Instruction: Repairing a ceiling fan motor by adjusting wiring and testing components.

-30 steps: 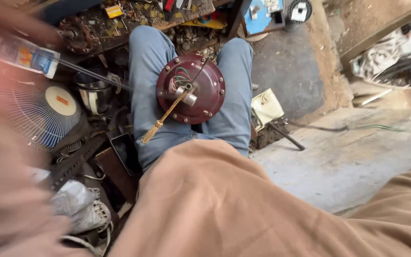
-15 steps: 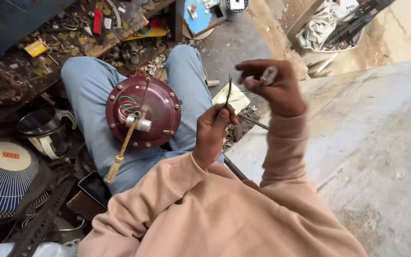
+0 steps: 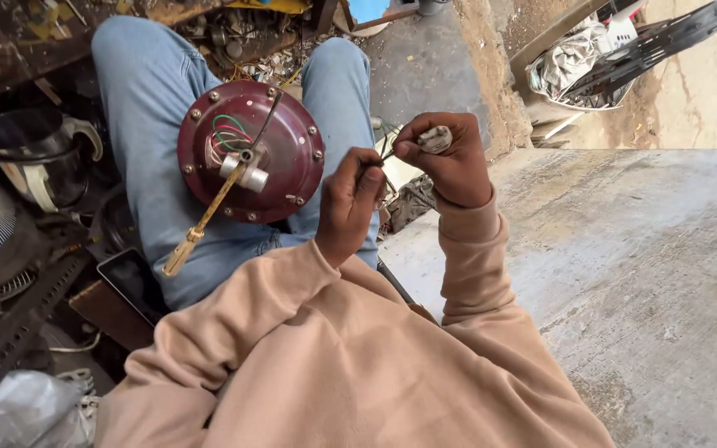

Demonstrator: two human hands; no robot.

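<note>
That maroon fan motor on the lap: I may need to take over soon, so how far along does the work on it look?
Done: the maroon motor housing lies on the lap with coloured wires exposed and a wooden-handled screwdriver resting across it. In hand: the right hand grips a small pale part while the left hand pinches a thin wire at it. Left: the housing's wires hang unconnected to that part, so joining probably remains.
</note>
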